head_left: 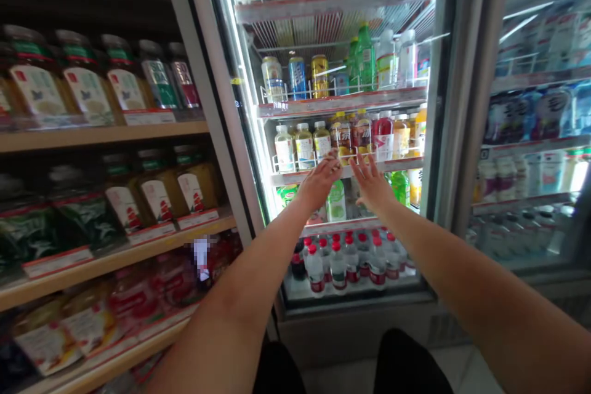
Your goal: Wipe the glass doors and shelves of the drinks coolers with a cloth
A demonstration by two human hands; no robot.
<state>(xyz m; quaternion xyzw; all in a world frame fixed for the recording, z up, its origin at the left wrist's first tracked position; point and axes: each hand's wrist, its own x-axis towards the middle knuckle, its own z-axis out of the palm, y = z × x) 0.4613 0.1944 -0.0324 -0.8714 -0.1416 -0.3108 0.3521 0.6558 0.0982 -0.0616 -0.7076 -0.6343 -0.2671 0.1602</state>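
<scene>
Both my arms reach forward toward a lit drinks fridge. My left hand [322, 182] is stretched out in front of the middle shelf's edge, its fingers extended. Close beside it on the right, my right hand [370, 182] has its fingers spread, with nothing seen in it. Behind the fingertips stand dark tea bottles with yellow caps [341, 130] and a red drink bottle [383, 135]. Left of these are several pale-labelled bottles [305, 146]. A green-labelled bottle [336, 202] shows below, between my hands. Whether either hand touches the shelf or any bottle, I cannot tell.
Red-capped water bottles [338, 266] fill the fridge's bottom. Cans [298, 77] and green bottles [364, 58] stand higher up. A wooden shelf unit [115, 138] with bottled drinks is on the left. Another glass-fronted fridge [535, 141] stands to the right.
</scene>
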